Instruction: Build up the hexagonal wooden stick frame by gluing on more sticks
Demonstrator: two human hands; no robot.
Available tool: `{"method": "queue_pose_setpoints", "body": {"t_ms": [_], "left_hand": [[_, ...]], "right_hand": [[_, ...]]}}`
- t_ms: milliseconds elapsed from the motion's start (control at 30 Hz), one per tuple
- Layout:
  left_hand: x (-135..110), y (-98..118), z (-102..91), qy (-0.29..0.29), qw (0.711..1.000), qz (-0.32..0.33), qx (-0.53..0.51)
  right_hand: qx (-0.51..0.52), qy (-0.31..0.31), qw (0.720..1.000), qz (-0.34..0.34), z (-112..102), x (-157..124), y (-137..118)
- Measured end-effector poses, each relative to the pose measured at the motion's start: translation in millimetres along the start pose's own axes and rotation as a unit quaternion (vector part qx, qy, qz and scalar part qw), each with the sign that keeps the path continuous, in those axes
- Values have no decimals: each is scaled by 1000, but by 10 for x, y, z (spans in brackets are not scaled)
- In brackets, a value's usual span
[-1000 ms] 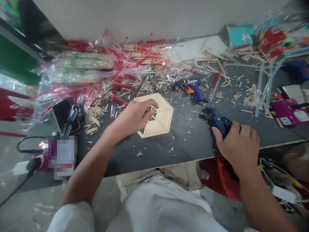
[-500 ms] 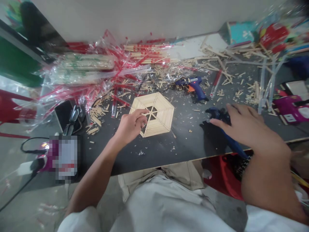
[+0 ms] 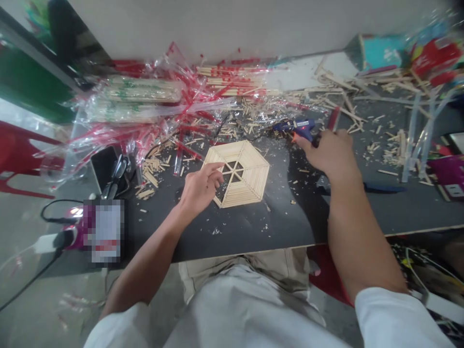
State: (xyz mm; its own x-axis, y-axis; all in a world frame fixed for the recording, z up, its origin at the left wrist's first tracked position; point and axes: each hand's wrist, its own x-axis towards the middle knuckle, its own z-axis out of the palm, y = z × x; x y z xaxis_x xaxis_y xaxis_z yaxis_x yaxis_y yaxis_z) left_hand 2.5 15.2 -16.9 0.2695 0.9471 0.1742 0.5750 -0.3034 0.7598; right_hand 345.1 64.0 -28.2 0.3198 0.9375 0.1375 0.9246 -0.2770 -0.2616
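A hexagonal panel (image 3: 250, 186) of pale wooden sticks, with spokes meeting at an open centre, lies flat on the dark table. My left hand (image 3: 203, 186) is over its left side, fingers curled and the index stretched toward the spokes; what it pinches, if anything, is hidden. Farther right, my right hand (image 3: 331, 154) is closed around the handle of a blue glue gun (image 3: 292, 126), thumb by the orange trigger. Under my right forearm lies a blue-handled tool (image 3: 384, 188), its head mostly hidden.
Plastic-wrapped stick bundles (image 3: 141, 99) and red-printed wrappers fill the back left. Cut stick scraps (image 3: 150, 174) are scattered about. Glasses (image 3: 118, 171) and a phone (image 3: 103, 166) lie at left, near a purple power socket (image 3: 78, 224). Clear glue sticks (image 3: 411, 137) are at right.
My right hand has left the blue-handled tool, which now lies on the table, and moved up and left onto the glue gun. My left hand stays at the panel.
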Motion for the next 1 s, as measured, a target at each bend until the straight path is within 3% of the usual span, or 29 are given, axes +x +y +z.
{"method": "queue_pose_setpoints", "body": {"t_ms": [100,433,667,867,1000], "left_hand": [[2,0,25,9,1000,-1,-4],[8,4,63,12,1000,-13,11],[1,36,54,44,999,-9,8],[31,67,45,74,993,94,16],[37,70,52,99,991,91,4]], "right_hand": [[26,8,999,19,80,-37,-8],[35,34,998,-32,311,-46,-98],[95,28,995,10,141,-73,-135],[114,26,991,62,-23,-130,-307],[112,44,991,63,1,-137,-337]]}}
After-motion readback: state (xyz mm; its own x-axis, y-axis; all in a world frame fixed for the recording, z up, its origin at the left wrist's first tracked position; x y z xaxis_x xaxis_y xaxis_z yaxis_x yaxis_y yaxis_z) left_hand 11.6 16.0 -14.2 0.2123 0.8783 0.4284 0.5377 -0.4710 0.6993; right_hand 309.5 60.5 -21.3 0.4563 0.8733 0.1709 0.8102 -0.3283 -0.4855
